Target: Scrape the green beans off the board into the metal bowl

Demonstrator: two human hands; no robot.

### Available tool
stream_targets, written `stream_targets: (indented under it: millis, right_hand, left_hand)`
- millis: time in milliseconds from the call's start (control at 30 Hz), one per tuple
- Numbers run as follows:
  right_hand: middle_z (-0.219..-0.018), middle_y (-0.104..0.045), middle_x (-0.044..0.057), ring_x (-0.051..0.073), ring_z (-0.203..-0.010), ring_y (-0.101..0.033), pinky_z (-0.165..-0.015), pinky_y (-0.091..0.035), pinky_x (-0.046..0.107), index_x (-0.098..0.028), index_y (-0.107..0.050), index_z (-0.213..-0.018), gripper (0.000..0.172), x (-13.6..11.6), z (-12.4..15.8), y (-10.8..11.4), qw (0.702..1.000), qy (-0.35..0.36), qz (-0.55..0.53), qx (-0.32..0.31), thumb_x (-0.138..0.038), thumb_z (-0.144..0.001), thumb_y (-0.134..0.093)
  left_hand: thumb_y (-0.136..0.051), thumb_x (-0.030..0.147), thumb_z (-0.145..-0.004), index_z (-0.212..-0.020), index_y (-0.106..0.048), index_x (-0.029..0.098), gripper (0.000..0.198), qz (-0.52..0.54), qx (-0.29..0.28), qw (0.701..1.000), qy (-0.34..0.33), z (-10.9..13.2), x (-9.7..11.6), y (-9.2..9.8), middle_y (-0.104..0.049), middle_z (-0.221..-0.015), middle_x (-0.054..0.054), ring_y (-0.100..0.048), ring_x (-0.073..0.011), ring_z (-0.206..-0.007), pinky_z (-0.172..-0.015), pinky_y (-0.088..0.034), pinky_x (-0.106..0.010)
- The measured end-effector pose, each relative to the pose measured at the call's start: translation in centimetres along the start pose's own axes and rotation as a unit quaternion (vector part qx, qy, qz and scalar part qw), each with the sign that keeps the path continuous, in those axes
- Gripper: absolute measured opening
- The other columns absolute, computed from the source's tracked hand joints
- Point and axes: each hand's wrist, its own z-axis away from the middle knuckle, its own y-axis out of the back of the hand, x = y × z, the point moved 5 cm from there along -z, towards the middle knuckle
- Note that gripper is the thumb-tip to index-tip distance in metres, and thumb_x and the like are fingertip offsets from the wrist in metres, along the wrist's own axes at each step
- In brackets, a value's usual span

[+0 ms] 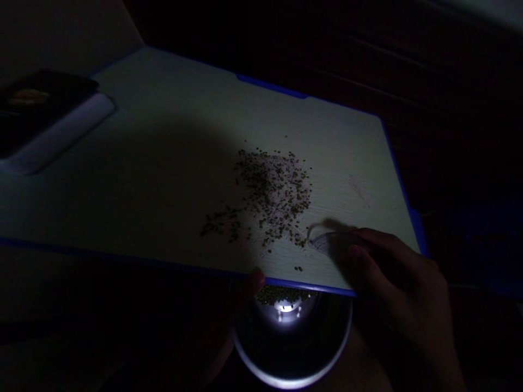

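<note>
Clear curved piece (322,243) being pinched

Head view: at lower right, it is being held by the right hand (408,286) near mixed green and whitish grains (281,193), centre. The pale blue-edged board (347,136) is being touched by the left hand (254,281); its fingers cannot be told.

Left hand (247,293) mostly hidden in darkness

Nothing legible; black-topped object (49,106) too dim.
</note>
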Motion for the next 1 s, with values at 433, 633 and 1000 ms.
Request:
stream_targets:
  millis: [433,633,1000]
  right_hand:
    - [-0.122,-0.096,-0.008,0.014,-0.101,-0.093,-0.083,-0.074,0.018,-0.047,-0.092,-0.124,0.014,-0.2,0.2,0.1,1.000,0.016,-0.011,-0.017,-0.044,-0.113,-0.084]
    - [-0.119,-0.096,-0.005,0.018,-0.099,-0.093,-0.083,-0.077,0.027,-0.045,-0.093,-0.123,0.014,-0.1,0.2,0.0,0.999,0.026,-0.027,-0.026,-0.042,-0.113,-0.084]
    - [-0.118,-0.095,-0.006,0.017,-0.098,-0.091,-0.085,-0.075,0.026,-0.044,-0.092,-0.121,0.014,0.3,0.6,0.1,0.998,0.037,-0.032,-0.034,-0.038,-0.109,-0.089]
  left_hand:
    - [-0.098,0.048,-0.100,-0.173,-0.065,0.042,0.080,0.034,-0.019,0.999,0.001,-1.3,-3.0,1.8,-0.085,-0.162,-0.001,-0.052,-0.0429,-0.180,-0.152,-0.042,-0.057]
    - [-0.099,0.050,-0.100,-0.174,-0.062,0.046,0.083,0.039,-0.023,0.999,0.009,-0.5,-1.7,0.8,-0.082,-0.167,0.001,-0.046,-0.0363,-0.185,-0.152,-0.041,-0.054]
    - [-0.110,0.052,-0.085,-0.192,-0.036,0.048,0.130,0.048,0.014,0.999,0.016,-0.1,0.0,-0.5,-0.063,-0.190,0.002,-0.034,-0.0454,-0.188,-0.145,-0.056,-0.057]
